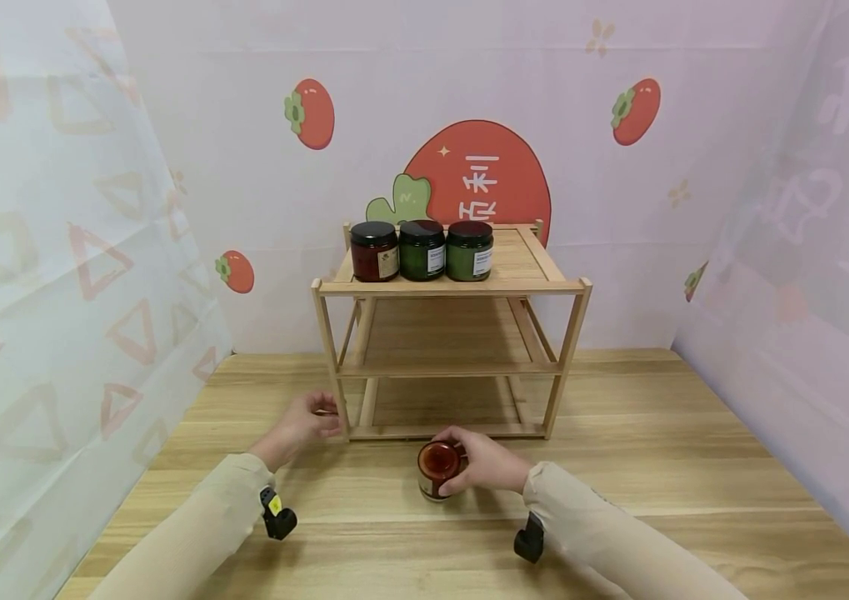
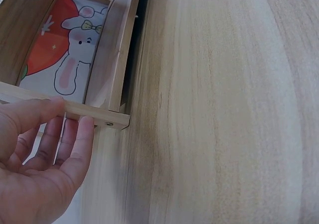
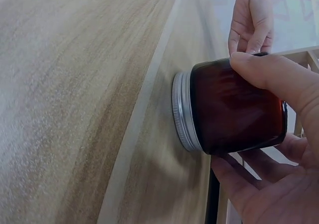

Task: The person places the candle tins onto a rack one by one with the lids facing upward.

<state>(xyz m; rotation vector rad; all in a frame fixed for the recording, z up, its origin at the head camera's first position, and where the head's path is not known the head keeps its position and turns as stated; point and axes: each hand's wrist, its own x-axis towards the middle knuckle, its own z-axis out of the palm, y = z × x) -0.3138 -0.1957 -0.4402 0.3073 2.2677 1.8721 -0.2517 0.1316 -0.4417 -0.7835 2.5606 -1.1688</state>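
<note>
A dark amber glass jar stands upside down in front of the wooden shelf rack. Its silver screw lid faces the tabletop, as the right wrist view shows. My right hand grips the jar's glass sides between thumb and fingers. On the left, my left hand holds the rack's front left post low down, thumb on one side and fingertips on the other. Three black-lidded jars line the left part of the top shelf: one dark red jar and two green jars.
The two lower shelves of the rack, the middle shelf and bottom shelf, sit beneath the jars. A wood-grain table carries everything. Printed cloth walls with strawberry pictures enclose the back and sides.
</note>
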